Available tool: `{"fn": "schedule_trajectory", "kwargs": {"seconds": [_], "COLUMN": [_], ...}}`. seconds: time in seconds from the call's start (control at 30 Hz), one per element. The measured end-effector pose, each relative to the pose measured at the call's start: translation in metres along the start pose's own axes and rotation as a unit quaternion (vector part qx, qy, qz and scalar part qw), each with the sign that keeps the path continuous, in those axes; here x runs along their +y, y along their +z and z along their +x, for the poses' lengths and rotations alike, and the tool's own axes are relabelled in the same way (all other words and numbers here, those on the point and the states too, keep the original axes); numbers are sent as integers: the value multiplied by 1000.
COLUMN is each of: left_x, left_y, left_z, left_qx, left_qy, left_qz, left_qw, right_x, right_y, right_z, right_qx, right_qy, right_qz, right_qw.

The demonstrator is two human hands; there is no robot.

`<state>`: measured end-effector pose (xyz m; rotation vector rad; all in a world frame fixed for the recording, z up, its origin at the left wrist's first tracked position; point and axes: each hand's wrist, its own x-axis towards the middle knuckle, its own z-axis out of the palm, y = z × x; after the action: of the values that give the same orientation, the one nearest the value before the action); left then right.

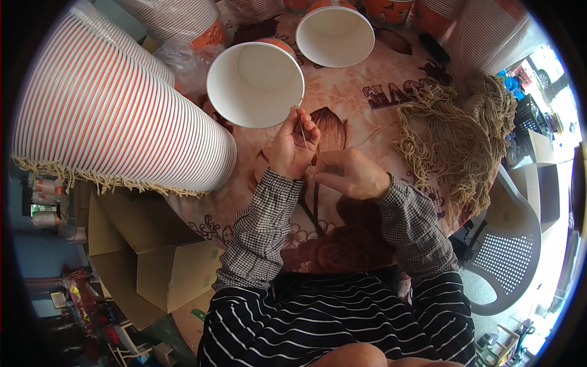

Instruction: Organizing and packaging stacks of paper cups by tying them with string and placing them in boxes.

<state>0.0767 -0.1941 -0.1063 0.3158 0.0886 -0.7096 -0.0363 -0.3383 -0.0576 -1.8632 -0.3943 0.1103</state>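
Note:
A white paper bucket [254, 85] lies tipped on the table, its wide mouth facing me. At the lower right of its rim, my left hand [295, 142] pinches a thin string [304, 136] between thumb and fingertips, with the palm turned up. The string runs down across that palm toward my right hand [351, 174], whose thumb and forefinger are closed on its lower part. Whether the fingertips of my left hand also grip the rim, I cannot tell. Beyond, a second white and orange bucket [335, 38] lies with its mouth toward me.
A tall stack of nested buckets [122, 110], fringed with string ends, leans at the left. Tangled tan string [465, 134] is heaped on the right of the flowered tablecloth [373, 147]. An open cardboard box [177, 275] and a plastic chair [507, 260] flank me.

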Motion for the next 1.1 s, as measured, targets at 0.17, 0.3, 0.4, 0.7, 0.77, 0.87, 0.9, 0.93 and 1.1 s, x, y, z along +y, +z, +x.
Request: {"fn": "schedule_trajectory", "kwargs": {"seconds": [0.17,0.3,0.4,0.7,0.77,0.87,0.9,0.93,1.1], "left_x": [3,12,20,39,31,0,-10,-20,-30], "left_y": [-3,-4,15,11,9,12,14,19,24], "left_z": [3,4,-1,-2,-5,-4,-7,-10,-17], "left_qx": [29,87,152,116,82,38,15,-7,-68], "left_qy": [55,158,240,248,141,32,11,-4,-45], "left_qz": [26,214,430,330,323,377,386,386,386], "left_qw": [998,960,857,904,932,925,922,922,919], "right_x": [1,7,4,-7,7,21,26,30,34], "right_y": [-4,-1,-5,-23,-23,-29,-30,-31,-35], "right_z": [1,2,-2,-9,-4,2,2,3,5], "right_qx": [-30,-36,-44,-42,33,98,101,113,152], "right_qy": [-3,17,-52,25,-5,-14,-13,-14,-15], "right_qz": [-4,29,53,372,467,558,558,584,637], "right_qw": [1000,999,996,927,884,824,824,804,756]}}
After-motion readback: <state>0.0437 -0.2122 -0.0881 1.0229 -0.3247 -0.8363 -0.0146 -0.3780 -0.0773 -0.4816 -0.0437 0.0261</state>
